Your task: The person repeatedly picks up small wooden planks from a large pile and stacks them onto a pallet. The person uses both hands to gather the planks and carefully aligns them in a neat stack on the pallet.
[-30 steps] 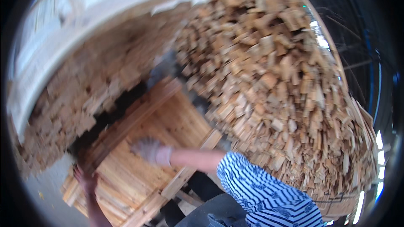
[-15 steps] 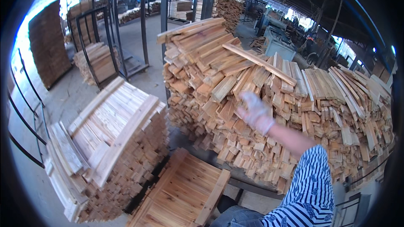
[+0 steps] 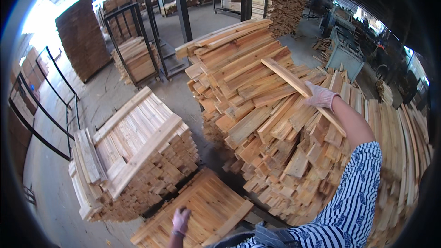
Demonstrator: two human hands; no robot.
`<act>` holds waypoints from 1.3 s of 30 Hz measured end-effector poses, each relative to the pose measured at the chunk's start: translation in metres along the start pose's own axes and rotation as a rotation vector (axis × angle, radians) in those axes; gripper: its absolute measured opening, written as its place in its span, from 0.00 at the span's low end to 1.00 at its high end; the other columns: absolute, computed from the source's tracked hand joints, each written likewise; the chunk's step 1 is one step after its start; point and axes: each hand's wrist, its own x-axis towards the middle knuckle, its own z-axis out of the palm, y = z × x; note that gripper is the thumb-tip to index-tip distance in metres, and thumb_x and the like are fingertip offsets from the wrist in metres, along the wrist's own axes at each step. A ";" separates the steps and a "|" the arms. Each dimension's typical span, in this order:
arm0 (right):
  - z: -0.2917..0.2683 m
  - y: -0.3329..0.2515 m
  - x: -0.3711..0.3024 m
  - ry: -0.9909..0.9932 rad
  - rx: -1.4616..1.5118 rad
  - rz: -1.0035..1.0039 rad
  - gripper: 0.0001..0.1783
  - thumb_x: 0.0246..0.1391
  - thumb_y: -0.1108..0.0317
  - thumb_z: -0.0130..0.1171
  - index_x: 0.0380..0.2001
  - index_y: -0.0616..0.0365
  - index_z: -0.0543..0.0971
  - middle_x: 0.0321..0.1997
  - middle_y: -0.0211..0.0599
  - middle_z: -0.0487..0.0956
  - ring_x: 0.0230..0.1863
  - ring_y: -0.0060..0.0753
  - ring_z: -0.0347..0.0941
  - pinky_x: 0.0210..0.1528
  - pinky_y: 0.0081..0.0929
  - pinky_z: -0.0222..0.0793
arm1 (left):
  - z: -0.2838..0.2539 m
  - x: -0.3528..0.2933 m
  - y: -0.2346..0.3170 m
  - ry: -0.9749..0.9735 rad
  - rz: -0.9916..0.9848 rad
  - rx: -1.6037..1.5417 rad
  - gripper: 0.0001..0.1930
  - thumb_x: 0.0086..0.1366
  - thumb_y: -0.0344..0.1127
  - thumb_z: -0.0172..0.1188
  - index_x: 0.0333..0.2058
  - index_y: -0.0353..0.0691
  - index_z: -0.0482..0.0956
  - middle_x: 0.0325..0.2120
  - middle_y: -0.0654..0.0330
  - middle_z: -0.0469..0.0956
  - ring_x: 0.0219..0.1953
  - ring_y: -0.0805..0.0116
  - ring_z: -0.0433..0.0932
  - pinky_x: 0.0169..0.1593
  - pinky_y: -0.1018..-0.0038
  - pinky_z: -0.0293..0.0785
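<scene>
My right hand [image 3: 320, 97], in a light pinkish glove, reaches over the large pile of loose wooden boards [image 3: 248, 76]. Its fingers close around a long, narrow wooden strip [image 3: 284, 74] that lies slantwise across the top of the pile; part of the strip is hidden under the hand. Low in the picture, my gloved left hand [image 3: 181, 220] hovers over a flat layer of reddish-brown boards [image 3: 206, 200]. Its fingers are loosely bent and somewhat apart, with nothing visible in them.
To the left stands a squared stack of pale boards [image 3: 138, 142] with crosspieces on top. Black metal frames [image 3: 133, 41] and a tall brown stack [image 3: 82, 36] are farther off. A blue-green machine [image 3: 344, 50] stands beyond the pile at right.
My right hand has moved from the pile's front face up and away onto the long strip and gripped it. My left hand has come into view at the bottom. The view has shifted.
</scene>
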 end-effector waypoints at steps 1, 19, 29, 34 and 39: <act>-0.004 0.019 0.002 0.068 0.153 -0.077 0.53 0.52 0.48 0.62 0.73 0.55 0.49 0.69 0.58 0.65 0.69 0.52 0.62 0.69 0.35 0.59 | 0.019 0.005 0.066 -0.070 0.025 0.037 0.25 0.61 0.43 0.64 0.53 0.35 0.76 0.38 0.56 0.82 0.36 0.69 0.78 0.43 0.72 0.76; 0.019 -0.152 0.222 0.650 0.572 -0.248 0.52 0.59 0.25 0.35 0.72 0.56 0.53 0.69 0.60 0.62 0.70 0.58 0.56 0.74 0.53 0.43 | 0.083 0.257 0.493 0.004 0.404 -0.591 0.27 0.62 0.62 0.62 0.50 0.48 0.74 0.37 0.64 0.77 0.38 0.70 0.74 0.41 0.69 0.71; 0.060 -0.158 0.260 0.923 0.589 -0.249 0.48 0.63 0.31 0.28 0.63 0.66 0.66 0.66 0.49 0.69 0.69 0.48 0.60 0.73 0.51 0.42 | 0.076 0.376 0.593 -0.002 0.314 -0.960 0.43 0.66 0.70 0.47 0.67 0.41 0.59 0.57 0.51 0.71 0.53 0.51 0.74 0.58 0.49 0.68; 0.057 -0.163 0.258 0.915 0.587 -0.298 0.48 0.64 0.31 0.27 0.63 0.67 0.65 0.65 0.51 0.69 0.69 0.49 0.60 0.73 0.51 0.43 | 0.087 0.417 0.598 -0.209 0.463 -1.034 0.34 0.68 0.66 0.50 0.61 0.45 0.69 0.61 0.54 0.67 0.58 0.45 0.70 0.62 0.43 0.65; 0.061 -0.156 0.258 0.911 0.535 -0.291 0.50 0.63 0.30 0.24 0.65 0.68 0.63 0.66 0.51 0.69 0.68 0.50 0.60 0.73 0.52 0.43 | 0.099 0.391 0.592 -0.560 0.342 -1.083 0.33 0.60 0.59 0.55 0.59 0.44 0.71 0.59 0.50 0.70 0.63 0.45 0.66 0.67 0.40 0.56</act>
